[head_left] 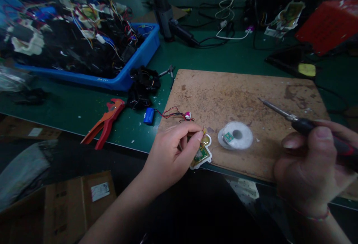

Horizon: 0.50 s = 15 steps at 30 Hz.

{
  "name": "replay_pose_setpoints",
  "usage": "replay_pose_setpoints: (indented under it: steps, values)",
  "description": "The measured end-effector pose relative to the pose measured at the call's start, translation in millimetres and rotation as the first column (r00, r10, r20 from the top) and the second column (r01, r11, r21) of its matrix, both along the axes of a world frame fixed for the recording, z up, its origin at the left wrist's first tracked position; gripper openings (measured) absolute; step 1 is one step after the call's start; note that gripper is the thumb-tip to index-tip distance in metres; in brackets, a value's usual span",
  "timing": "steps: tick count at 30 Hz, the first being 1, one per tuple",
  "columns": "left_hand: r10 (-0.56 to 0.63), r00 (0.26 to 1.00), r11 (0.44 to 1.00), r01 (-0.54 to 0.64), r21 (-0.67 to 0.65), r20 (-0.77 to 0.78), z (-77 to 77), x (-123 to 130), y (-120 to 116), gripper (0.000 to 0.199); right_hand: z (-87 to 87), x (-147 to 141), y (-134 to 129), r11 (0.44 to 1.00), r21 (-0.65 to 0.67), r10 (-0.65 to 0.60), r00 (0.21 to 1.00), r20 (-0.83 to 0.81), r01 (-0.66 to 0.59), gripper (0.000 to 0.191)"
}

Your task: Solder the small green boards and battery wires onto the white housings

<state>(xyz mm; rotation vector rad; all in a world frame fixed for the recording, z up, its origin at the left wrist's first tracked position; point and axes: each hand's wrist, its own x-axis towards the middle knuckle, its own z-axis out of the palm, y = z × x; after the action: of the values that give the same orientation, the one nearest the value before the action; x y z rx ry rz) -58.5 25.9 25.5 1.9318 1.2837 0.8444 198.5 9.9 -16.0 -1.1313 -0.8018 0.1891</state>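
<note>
My right hand (pixel 316 162) is closed around the handle of a soldering iron (pixel 302 124), its metal tip pointing left above a wooden board (pixel 268 87). Near the board's front edge, my left hand (pixel 176 145) pinches what looks like a thin wire (pixel 204 128) between thumb and fingertips. Just beneath those fingers lies a green circuit board in a white-rimmed casing (pixel 205 154), partly covered by the hand. To its right sits a white spool (pixel 242 134) with a small green circuit piece (pixel 228 136) on it. A blue battery pack (pixel 149 116) with red and black leads lies left of the board.
Orange-red wire strippers (pixel 104 122) lie at the table's front left. Behind them, a blue crate (pixel 120 81) overflows with wired parts. A red box-shaped device (pixel 330 25) and a black stand with a yellow sponge (pixel 307 69) occupy the right rear. Cables cross the back.
</note>
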Motion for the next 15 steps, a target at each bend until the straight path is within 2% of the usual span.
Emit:
replay_pose_setpoints:
  steps: [4,7,9,11,13,15]
  values:
    - [-0.045,0.996,0.99,0.054,-0.127,0.076,2.9,10,-4,0.011,1.2,-1,-4,0.999,-0.015,0.035,0.999,0.039,-0.034,0.016]
    - [-0.079,0.994,0.983,0.091,-0.161,0.079,4.1,13,-3,0.012,1.3,1,-10,0.995,-0.066,0.092,0.968,0.235,-0.078,0.024]
    - [-0.101,0.99,0.974,0.118,-0.193,0.099,5.2,14,-2,0.013,3.7,1,-14,0.99,-0.104,0.134,0.894,0.427,-0.098,0.039]
    - [-0.121,0.983,0.959,0.151,-0.239,0.135,6.3,15,1,0.015,8.5,-2,-16,0.973,-0.148,0.229,0.788,0.572,-0.176,0.05]
    - [-0.138,0.976,0.944,0.181,-0.275,0.17,7.0,16,3,0.016,14.0,-7,-16,0.931,-0.2,0.362,0.702,0.613,-0.305,0.054]
    - [-0.159,0.968,0.935,0.212,-0.286,0.195,7.2,16,4,0.016,17.8,-12,-15,0.867,-0.237,0.487,0.647,0.587,-0.437,0.056]
